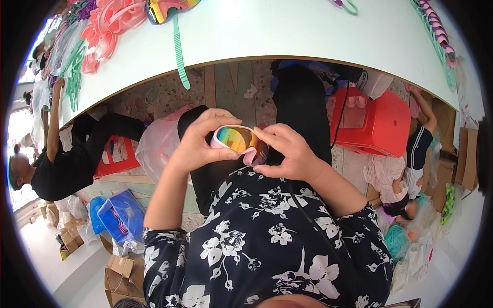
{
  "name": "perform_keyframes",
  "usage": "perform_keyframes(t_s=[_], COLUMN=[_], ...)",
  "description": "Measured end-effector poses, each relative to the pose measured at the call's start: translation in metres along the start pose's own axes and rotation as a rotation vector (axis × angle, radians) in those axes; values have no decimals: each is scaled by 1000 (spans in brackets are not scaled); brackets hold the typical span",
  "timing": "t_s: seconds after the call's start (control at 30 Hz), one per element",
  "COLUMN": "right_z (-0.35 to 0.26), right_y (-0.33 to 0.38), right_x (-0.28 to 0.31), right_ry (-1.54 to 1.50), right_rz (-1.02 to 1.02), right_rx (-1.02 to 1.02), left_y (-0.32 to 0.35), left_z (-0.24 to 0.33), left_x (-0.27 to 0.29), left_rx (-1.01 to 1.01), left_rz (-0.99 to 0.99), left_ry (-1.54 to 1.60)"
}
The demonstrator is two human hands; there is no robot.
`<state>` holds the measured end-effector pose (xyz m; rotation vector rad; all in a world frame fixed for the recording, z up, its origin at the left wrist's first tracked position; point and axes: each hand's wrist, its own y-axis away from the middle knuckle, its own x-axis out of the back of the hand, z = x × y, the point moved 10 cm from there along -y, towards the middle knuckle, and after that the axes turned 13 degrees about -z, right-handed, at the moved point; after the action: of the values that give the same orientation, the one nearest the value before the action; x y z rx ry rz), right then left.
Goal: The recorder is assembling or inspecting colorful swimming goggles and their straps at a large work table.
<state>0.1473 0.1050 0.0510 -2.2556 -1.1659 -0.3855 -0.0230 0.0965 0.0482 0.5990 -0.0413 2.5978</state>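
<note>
Above my lap, both hands hold swim goggles point(232, 137) with a pale pink rim and mirrored yellow, orange and blue lenses. My left hand point(209, 134) grips one end, its fingers along the upper edge and its thumb below. At the other end, my right hand point(288, 151) pinches the rim between thumb and fingers. Part of the second lens is hidden behind the right fingers. No strap shows on this pair. On the white table point(287, 38) ahead lies another mirrored pair of goggles point(160, 11) with a green strap point(177, 49) hanging over the edge.
Coral-pink goggle frames point(109, 23) and green straps point(76, 72) lie at the table's left. A row of purple and pink goggles point(436, 31) lies far right. Red stools point(375, 123) stand on either side. A co-worker point(67, 164) sits left; others are at right. A blue crate point(120, 215) stands lower left.
</note>
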Motion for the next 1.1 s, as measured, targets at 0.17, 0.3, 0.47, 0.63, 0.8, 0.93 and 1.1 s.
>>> perform_keyframes(t_s=[0.17, 0.3, 0.47, 0.63, 0.8, 0.93, 1.1], right_z=[-3, -8, 9, 42, 52, 60, 53], right_y=[-11, -14, -7, 0, -7, 7, 33], right_x=[4, 11, 16, -10, -21, -31, -35], right_ry=[-41, -45, -272, -850, -1216, -1337, -1519], right_rz=[-8, -66, -151, -340, -228, -178, -32], right_rx=[38, 82, -27, -207, -261, -260, -296], left_y=[-24, -33, -26, -19, -11, -1, 6], left_z=[59, 75, 66, 62, 62, 56, 47], left_x=[3, -11, -24, -27, -25, -19, -22], left_rx=[-40, -114, -142, -172, -163, -142, -140], left_rz=[-207, -208, -85, -9, 14, 58, 95], left_ry=[-461, -578, -606, -545, -565, -544, -481])
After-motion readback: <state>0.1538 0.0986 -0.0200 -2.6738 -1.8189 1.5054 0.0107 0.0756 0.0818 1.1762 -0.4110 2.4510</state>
